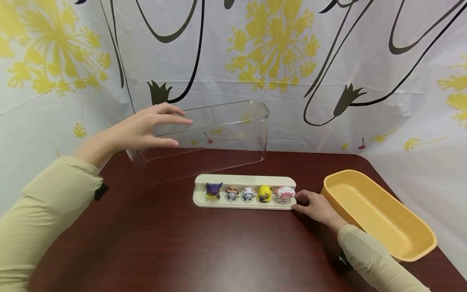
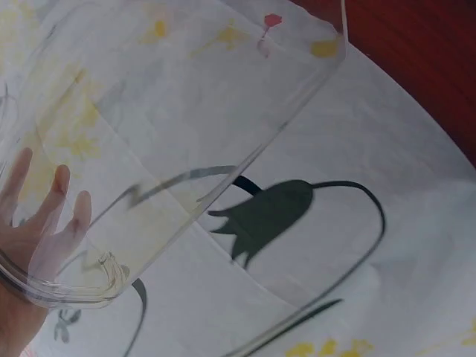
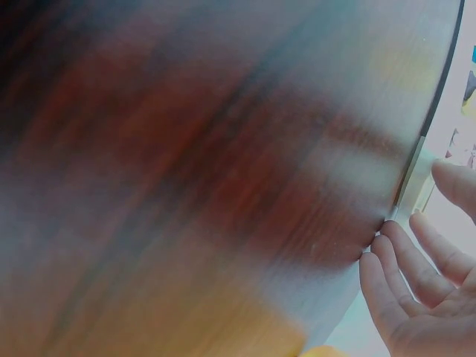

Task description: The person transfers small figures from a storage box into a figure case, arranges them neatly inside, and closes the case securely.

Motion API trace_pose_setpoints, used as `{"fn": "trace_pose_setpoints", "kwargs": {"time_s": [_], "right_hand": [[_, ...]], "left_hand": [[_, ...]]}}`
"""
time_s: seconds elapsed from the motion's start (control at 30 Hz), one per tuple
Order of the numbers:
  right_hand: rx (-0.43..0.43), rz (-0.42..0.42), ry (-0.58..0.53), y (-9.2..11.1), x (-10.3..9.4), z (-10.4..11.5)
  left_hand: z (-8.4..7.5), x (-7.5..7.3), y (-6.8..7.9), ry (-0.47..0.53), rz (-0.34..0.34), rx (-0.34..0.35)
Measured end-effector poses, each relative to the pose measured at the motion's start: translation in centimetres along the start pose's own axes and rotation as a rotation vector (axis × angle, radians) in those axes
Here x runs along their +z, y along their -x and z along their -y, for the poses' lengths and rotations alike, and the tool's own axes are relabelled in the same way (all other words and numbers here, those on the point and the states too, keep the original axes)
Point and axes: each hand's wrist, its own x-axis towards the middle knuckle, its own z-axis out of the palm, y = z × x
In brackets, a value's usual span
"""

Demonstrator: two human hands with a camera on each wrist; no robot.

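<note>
A long, clear plastic cover (image 1: pixel 233 134) is tilted above the back left of the table, and my left hand (image 1: pixel 149 125) holds its left end with spread fingers. In the left wrist view the left hand (image 2: pixel 44 238) shows partly through the clear plastic. Below and to the right lies a cream display base (image 1: pixel 240 206). Along it stand several small figurines: a purple one (image 1: pixel 213 190), two white-and-blue ones, a yellow one (image 1: pixel 264 194) and a pink-and-white one (image 1: pixel 285 194). My right hand (image 1: pixel 315 207) grips the base's right end with thumb and fingers.
A yellow open bin (image 1: pixel 379 215) stands at the right on the dark red table (image 1: pixel 204 251), close beside the right forearm. Behind the table hangs a white curtain (image 1: pixel 215 61) with yellow flowers and dark stems.
</note>
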Motion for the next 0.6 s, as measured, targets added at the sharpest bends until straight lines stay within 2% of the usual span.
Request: {"fn": "trace_pose_setpoints", "kwargs": {"time_s": [0.07, 0.6], "right_hand": [[-0.004, -0.004, 0.0, 0.0, 0.0, 0.0], [-0.037, -0.034, 0.022, 0.0, 0.1, -0.1]], "left_hand": [[-0.6, 0.0, -0.8, 0.01, 0.001, 0.014], [-1.3, 2.1, -5.3, 0.06, 0.066, 0.091]]}}
